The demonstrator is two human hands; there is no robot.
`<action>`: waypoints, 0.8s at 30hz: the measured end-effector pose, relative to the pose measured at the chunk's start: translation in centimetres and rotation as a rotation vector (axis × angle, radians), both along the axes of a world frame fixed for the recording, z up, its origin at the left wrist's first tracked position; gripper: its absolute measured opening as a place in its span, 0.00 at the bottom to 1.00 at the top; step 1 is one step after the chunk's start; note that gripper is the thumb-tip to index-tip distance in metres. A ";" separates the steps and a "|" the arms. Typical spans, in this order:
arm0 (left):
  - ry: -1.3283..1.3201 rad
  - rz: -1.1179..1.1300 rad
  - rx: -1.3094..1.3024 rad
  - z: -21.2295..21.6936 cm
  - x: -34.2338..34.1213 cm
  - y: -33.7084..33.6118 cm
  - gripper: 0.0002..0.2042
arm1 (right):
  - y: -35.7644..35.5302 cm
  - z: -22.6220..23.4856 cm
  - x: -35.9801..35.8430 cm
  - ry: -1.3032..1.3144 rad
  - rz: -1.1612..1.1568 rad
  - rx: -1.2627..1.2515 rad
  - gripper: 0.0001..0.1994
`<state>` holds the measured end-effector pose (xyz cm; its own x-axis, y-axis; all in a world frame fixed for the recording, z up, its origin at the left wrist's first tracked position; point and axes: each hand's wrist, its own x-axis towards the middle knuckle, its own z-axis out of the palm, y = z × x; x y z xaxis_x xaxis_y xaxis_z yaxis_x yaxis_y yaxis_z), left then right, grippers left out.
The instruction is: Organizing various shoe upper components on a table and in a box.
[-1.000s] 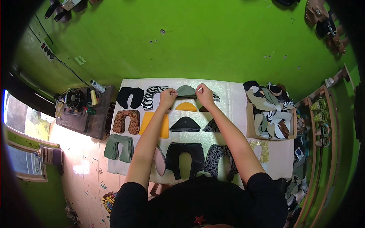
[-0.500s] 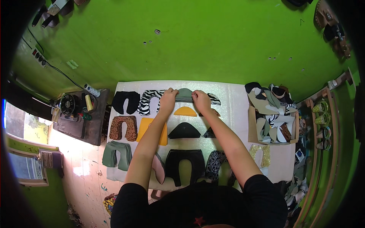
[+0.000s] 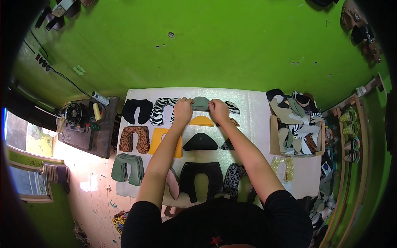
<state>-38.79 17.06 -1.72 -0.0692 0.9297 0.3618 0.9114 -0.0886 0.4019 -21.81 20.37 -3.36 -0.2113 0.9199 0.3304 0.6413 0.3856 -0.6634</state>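
At the far middle of the table, a stack of grey-green half-round leather-like pieces [image 3: 201, 103] lies with its curved edge away from me. My left hand [image 3: 183, 110] grips its left end, fingers closed. The fingers of my right hand [image 3: 218, 110] are pinched on its right end. Just in front of it lies a yellow half-round piece [image 3: 201, 121], and nearer to me a black half-round piece [image 3: 200, 141]. Zebra-striped U-shaped pieces [image 3: 159, 110] are partly covered by my left hand. Beside my right hand is a zebra-striped piece [image 3: 233, 108], partly hidden.
U-shaped stacks in black [image 3: 136, 111], leopard print [image 3: 134, 139] and green [image 3: 126, 168] line the table's left side. A cardboard box of scraps [image 3: 297, 136] stands at the right. On the left is a dark sewing-machine table [image 3: 89, 136]. A green wall [image 3: 231, 45] rises behind.
Both hands stay at the ends of the green stack. Its layered front edge looks slightly shifted between my fingers; everything else lies as before.
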 end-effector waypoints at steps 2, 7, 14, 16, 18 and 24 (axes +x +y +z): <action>0.007 0.003 -0.017 -0.1 0.0 0.0 0.06 | 0.1 -0.1 0.0 -0.005 0.005 0.007 0.06; 0.038 -0.012 -0.007 -0.8 -0.1 -0.4 0.07 | -0.3 -0.2 -0.1 -0.090 0.000 0.014 0.06; 0.318 -0.037 0.048 -0.2 1.6 -1.9 0.08 | -1.5 -0.7 1.7 -0.257 0.041 0.133 0.08; 0.465 -0.012 -0.134 -0.2 1.6 -2.1 0.12 | -2.4 0.2 1.5 -0.299 0.050 -0.016 0.10; 0.454 -0.003 -0.214 0.0 1.7 -2.5 0.13 | -3.7 1.0 1.9 -0.259 0.063 -0.022 0.11; 0.252 0.030 -0.413 2.6 3.5 -4.6 0.18 | -8.2 2.5 5.8 -0.095 0.038 -0.088 0.10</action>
<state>-35.28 12.47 0.91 -0.0560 0.9980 -0.0281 0.9845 0.0598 0.1647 -15.98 12.15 -0.90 -0.2734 0.9351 0.2254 0.6885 0.3538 -0.6330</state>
